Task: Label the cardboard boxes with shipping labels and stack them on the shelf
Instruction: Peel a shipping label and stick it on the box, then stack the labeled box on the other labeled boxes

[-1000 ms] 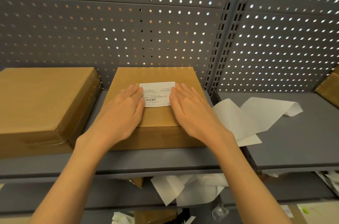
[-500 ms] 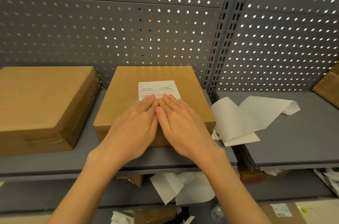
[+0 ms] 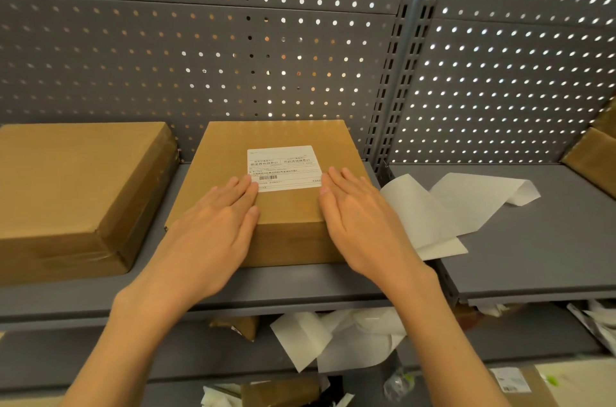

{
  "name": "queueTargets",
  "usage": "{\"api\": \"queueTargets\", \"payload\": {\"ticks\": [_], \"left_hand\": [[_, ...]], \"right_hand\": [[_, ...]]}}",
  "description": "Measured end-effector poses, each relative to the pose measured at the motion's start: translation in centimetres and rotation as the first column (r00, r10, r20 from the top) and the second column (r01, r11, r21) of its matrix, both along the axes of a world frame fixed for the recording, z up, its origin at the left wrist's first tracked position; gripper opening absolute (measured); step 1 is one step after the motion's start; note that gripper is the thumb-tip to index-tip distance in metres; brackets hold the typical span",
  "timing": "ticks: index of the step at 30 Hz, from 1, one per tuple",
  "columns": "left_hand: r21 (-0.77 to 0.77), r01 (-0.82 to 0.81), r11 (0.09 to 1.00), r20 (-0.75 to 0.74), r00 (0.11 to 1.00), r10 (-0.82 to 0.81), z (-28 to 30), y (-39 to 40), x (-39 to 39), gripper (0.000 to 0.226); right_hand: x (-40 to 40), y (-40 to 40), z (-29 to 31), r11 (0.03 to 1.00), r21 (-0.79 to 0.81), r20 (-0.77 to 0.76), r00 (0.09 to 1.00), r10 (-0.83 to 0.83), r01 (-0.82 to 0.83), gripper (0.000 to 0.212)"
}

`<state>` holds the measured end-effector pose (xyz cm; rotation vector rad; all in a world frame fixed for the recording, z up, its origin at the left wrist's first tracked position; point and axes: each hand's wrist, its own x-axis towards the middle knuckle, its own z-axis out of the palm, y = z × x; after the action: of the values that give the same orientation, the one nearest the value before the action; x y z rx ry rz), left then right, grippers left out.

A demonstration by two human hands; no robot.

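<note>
Head view is showing two flat brown cardboard boxes lying whole on the grey metal shelf (image 3: 300, 290), and a third is peeking in at the right edge (image 3: 596, 153), cut off by the frame. The middle brown cardboard box (image 3: 233, 153) is sitting near the perforated grey back panel (image 3: 200, 56), and the plain brown cardboard box on the left (image 3: 73, 179) is lying just beside it, its near side wrapped in clear tape. One white rectangular shipping label (image 3: 285, 166) is lying on top of the middle box, carrying printed lines and a small barcode; the text is too small to read. The left hand (image 3: 213, 226) is resting flat on the box with fingers straight and together, fingertips touching the label's lower left corner. The right hand (image 3: 356, 216) is lying flat likewise, fingertips at the label's right edge, holding nothing. One long strip of white backing paper (image 3: 466, 203) is curling on the neighbouring shelf section. More white paper scraps (image 3: 333, 340) are lying on the lower shelf, and what may be further boxes there are mostly hidden.
</note>
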<state>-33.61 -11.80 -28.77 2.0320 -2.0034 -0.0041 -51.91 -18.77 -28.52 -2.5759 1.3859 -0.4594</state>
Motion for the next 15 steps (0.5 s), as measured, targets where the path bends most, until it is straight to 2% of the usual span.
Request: {"api": "queueTargets", "payload": {"ticks": [4, 9, 12, 15], "left_hand": [[-0.019, -0.015, 1.000, -0.016, 1.000, 0.015, 0.0, 0.4, 0.5, 0.069], [-0.021, -0.052, 0.998, 0.009, 0.999, 0.052, 0.3, 0.7, 0.5, 0.065], [-0.038, -0.086, 0.996, 0.008, 0.996, 0.086, 0.3, 0.8, 1.1, 0.067], [-0.098, -0.191, 0.977, -0.127, 0.976, 0.178, -0.3, 0.6, 2.6, 0.060]], "right_hand": [[-0.3, -0.1, -0.2, 1.000, -0.012, 0.009, 1.000, -0.011, 0.011, 0.050], [-0.2, 0.0, -0.2, 0.999, -0.045, 0.000, 1.000, -0.012, 0.012, 0.061], [-0.3, 0.0, -0.1, 0.999, -0.024, -0.015, 1.000, -0.023, 0.023, 0.053], [-0.6, -0.3, 0.1, 0.997, -0.001, 0.146, 0.986, -0.076, 0.077, 0.050]]}}
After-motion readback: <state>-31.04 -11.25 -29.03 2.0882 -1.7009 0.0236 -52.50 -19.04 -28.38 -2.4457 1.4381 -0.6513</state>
